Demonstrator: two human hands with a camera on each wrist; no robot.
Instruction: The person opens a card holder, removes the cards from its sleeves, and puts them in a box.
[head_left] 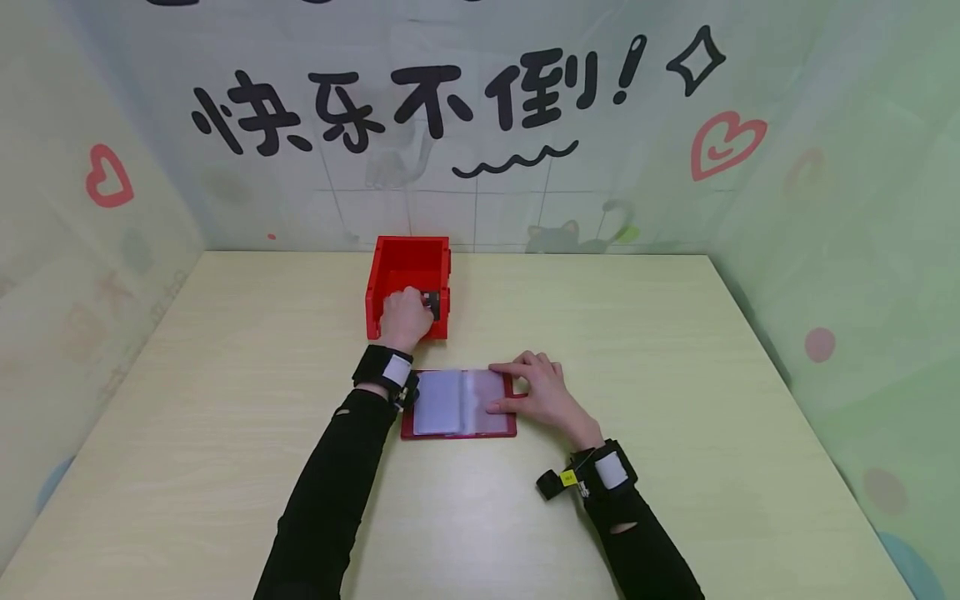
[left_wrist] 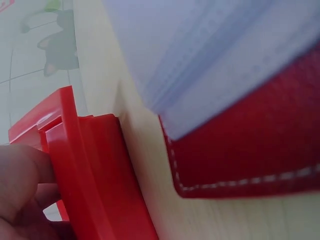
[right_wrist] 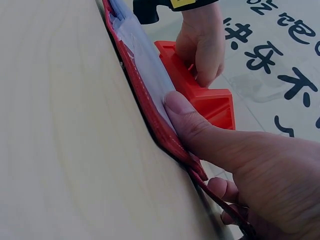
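A red card holder [head_left: 512,423] lies opened flat on the table, its clear plastic sleeves [head_left: 438,404] facing up. My right hand [head_left: 543,396] holds its right side, the index finger at the top edge and the thumb [right_wrist: 192,122] on the sleeve. By the curled fingers in the right wrist view hangs a thin red strap [right_wrist: 217,197]. Farther back, my left hand [head_left: 405,319] reaches down into a red bin [head_left: 408,250]. Its fingertips are hidden inside, so what they hold cannot be seen. Next to them in the bin is a small dark item [head_left: 432,302].
The pale wooden table [head_left: 637,333] spreads around the holder and the bin. A printed cloth [head_left: 600,158] with black characters hangs behind the table's back edge, and more cloth stands along both sides. My left wrist strap [head_left: 384,371] overlaps the holder's upper left corner.
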